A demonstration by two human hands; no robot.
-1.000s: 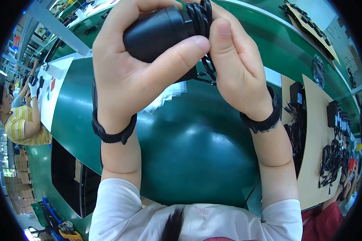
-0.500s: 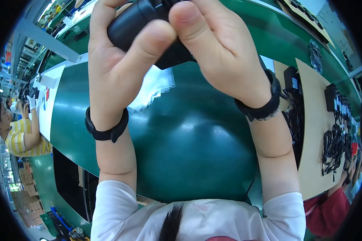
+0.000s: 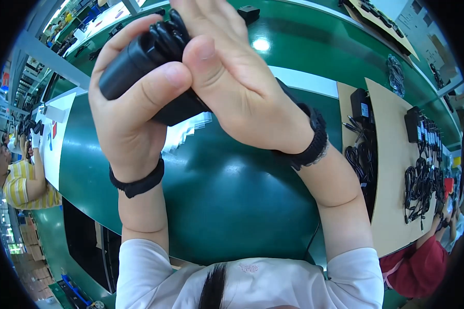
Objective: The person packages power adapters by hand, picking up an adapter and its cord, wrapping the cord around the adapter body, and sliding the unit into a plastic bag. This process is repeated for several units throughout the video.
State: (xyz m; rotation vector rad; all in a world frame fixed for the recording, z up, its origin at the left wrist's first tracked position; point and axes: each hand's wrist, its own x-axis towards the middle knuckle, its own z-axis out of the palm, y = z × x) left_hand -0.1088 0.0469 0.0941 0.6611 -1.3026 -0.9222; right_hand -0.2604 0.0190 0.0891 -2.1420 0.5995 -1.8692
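Observation:
A black power adapter (image 3: 126,72) with its cord (image 3: 167,40) wound in a tight bundle is held up at the upper left of centre. My left hand (image 3: 126,110) is closed round it, thumb across the front and fingers behind. My right hand (image 3: 237,87) presses on the cord end from the right, its thumb bent against the loops and its other fingers stretched upward. A black boxy part (image 3: 183,109) shows below my thumbs. Beneath, clear plastic bags (image 3: 188,129) lie in a fanned stack on the green tabletop (image 3: 237,206).
At the right, cardboard trays (image 3: 392,206) hold several black adapters and coiled cords (image 3: 420,188). A bagged bundle (image 3: 395,74) and a black adapter (image 3: 248,14) rest on the far green surface. Co-workers sit at the left (image 3: 28,180) and right (image 3: 417,268).
Both hands have moved left and a little lower with the adapter. My right hand has turned, its fingers now stretched, and the bundled cord has come into sight.

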